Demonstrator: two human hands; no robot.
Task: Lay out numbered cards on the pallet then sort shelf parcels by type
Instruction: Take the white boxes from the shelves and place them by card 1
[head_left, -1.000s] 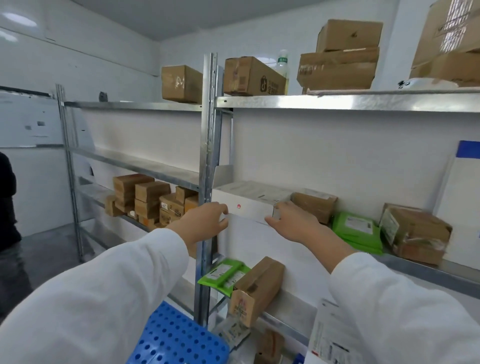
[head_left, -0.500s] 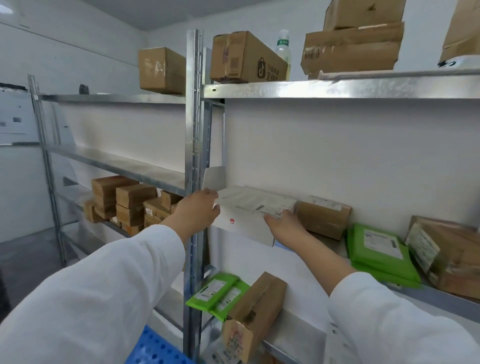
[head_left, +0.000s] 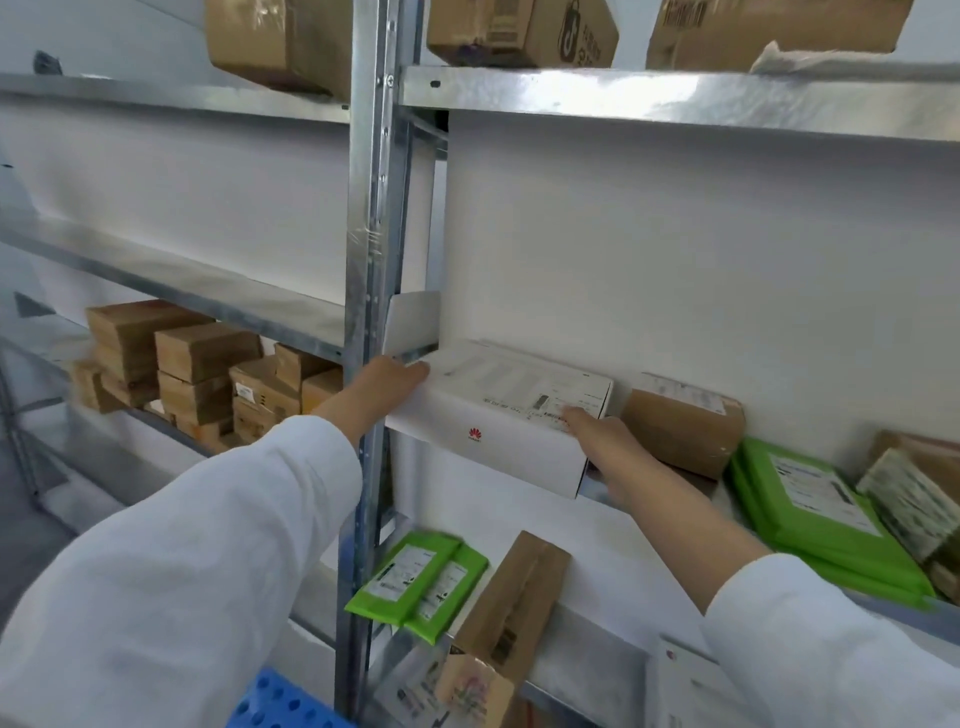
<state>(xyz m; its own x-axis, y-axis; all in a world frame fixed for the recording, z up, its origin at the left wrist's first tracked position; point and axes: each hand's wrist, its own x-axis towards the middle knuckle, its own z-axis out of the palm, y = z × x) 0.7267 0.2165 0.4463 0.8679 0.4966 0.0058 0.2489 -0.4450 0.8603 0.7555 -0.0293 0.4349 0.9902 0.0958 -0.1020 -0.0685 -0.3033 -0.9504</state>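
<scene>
A flat white box (head_left: 498, 415) with a small red logo and a shipping label lies on the middle shelf of the right rack, its front edge past the shelf lip. My left hand (head_left: 382, 387) grips its left end. My right hand (head_left: 605, 441) grips its right front corner, thumb on the label. Right of it on the same shelf sit a brown parcel (head_left: 685, 423), green mailer bags (head_left: 815, 514) and a taped brown parcel (head_left: 914, 499). The blue pallet (head_left: 283, 701) shows at the bottom edge.
A steel upright (head_left: 371, 312) stands between my arms. The shelf below holds two green mailers (head_left: 415, 582) and a leaning brown box (head_left: 511, 608). Several small brown boxes (head_left: 202, 364) are stacked on the left rack. Cardboard boxes (head_left: 519, 31) sit on the top shelf.
The view has moved closer and to the left. Both hands have closed more firmly on the white box, and it has slid a little forward off the shelf edge.
</scene>
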